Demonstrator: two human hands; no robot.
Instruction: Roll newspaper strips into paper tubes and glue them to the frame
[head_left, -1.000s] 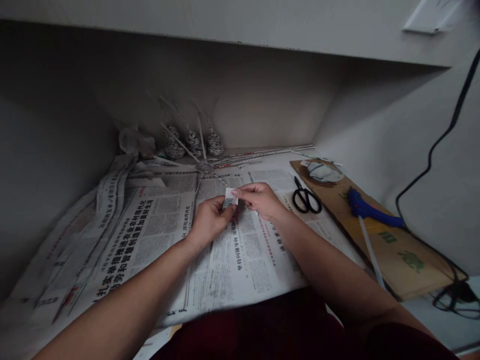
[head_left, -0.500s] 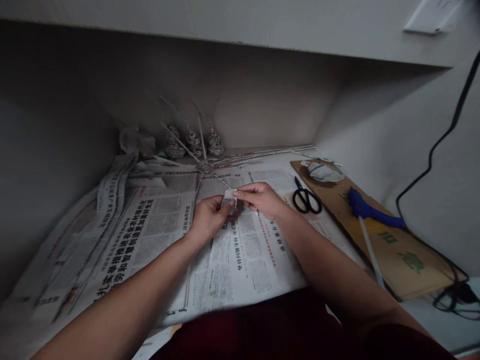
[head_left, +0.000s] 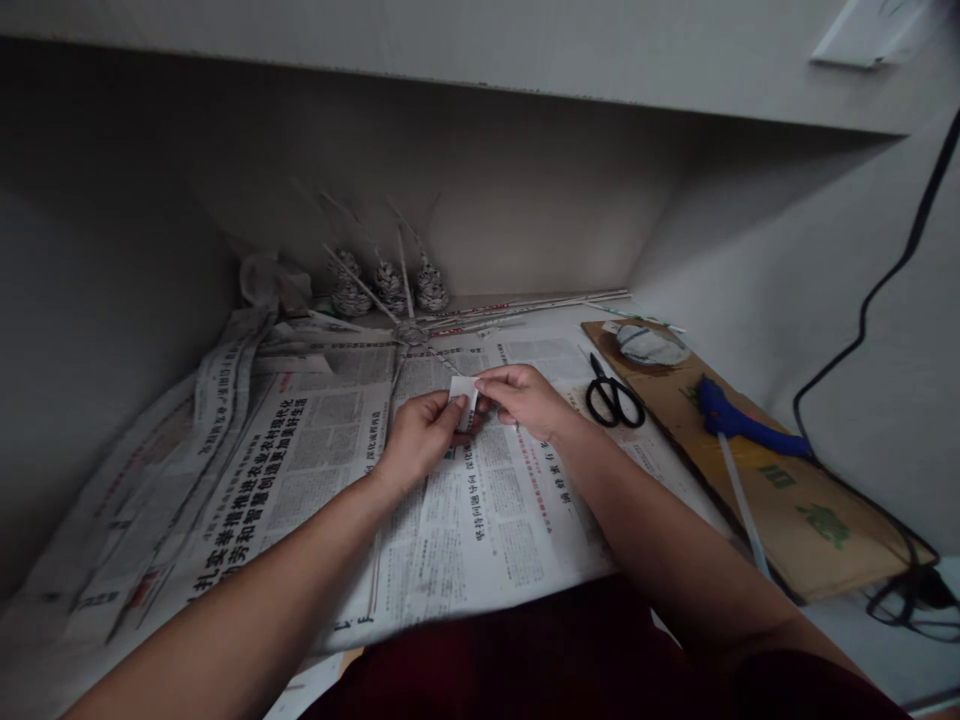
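Note:
A small piece of white paper [head_left: 463, 390] is held between my two hands over the spread newspaper [head_left: 442, 560]. My left hand [head_left: 424, 430] pinches its left side, thumb on top. At the paper's upper right edge, the thumb and fingertips of my right hand [head_left: 517, 395] are closed on it. Just beyond my hands lies a round woven paper piece [head_left: 409, 333] with thin paper sticks spreading out from it. Black-handled scissors [head_left: 615, 395] rest to the right of my right hand.
Three woven paper vase shapes [head_left: 390, 285] stand against the back wall. Rolled paper sticks [head_left: 555, 300] lie along the back. On the right, a cardboard sheet [head_left: 795, 520] carries a blue glue gun [head_left: 739, 420] with a cord. Paper strips [head_left: 225, 380] are piled at left. A shelf overhangs above.
The paper has turned slightly in my fingers and shows more of its white face. Both hands stay in nearly the same place.

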